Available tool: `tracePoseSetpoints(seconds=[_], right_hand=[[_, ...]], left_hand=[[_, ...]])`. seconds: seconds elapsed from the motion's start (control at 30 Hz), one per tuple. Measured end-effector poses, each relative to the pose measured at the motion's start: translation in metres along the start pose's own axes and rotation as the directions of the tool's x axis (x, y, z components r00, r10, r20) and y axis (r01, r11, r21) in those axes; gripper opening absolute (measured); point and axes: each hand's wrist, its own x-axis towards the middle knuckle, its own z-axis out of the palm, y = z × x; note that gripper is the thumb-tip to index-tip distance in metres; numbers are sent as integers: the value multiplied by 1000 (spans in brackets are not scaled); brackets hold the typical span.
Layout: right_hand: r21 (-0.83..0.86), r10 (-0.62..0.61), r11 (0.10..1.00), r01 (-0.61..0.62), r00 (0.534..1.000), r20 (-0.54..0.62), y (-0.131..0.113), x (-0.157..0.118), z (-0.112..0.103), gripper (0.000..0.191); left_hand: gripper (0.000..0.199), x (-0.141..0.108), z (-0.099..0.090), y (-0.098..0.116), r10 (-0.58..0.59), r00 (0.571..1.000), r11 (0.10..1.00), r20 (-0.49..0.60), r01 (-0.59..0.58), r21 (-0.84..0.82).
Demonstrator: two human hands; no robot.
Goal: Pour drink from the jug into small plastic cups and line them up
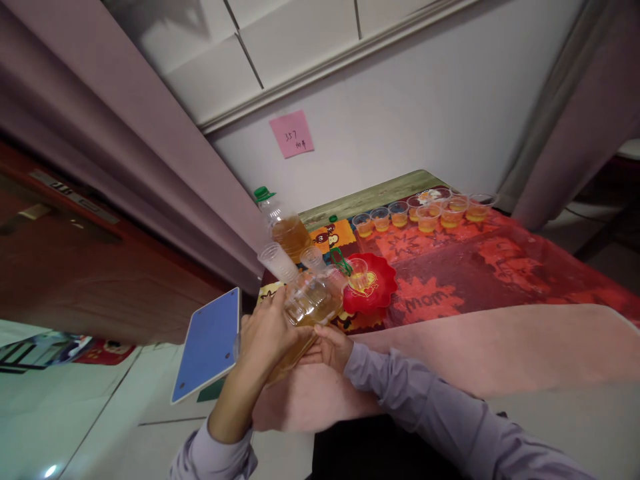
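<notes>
A clear plastic bottle of pale amber liquid is tilted, with its green-handled neck end towards a clear plastic cup. My left hand wraps round the bottle's body from the left. Against its lower right side presses my right hand, fingers beneath and thumb on top. The cup rests on a red scalloped plate; whether liquid is flowing into it cannot be made out. Just behind the bottle are a leaning stack of clear cups and another clear cup piece.
A second, larger bottle with a green cap stands at the back left. A loose green cap lies nearby. Several cups with yellow liquid line the back right. A blue board is left of the table, whose cloth is red.
</notes>
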Motion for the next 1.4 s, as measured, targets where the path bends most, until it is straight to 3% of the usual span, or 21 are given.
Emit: tracePoseSetpoints(seconds=[1.4], right_hand=[[5, 6, 1000, -6, 1000, 4, 1, 2, -2, 73]], left_hand=[[92, 1, 0, 1, -6, 1000, 1000, 10, 5, 20]])
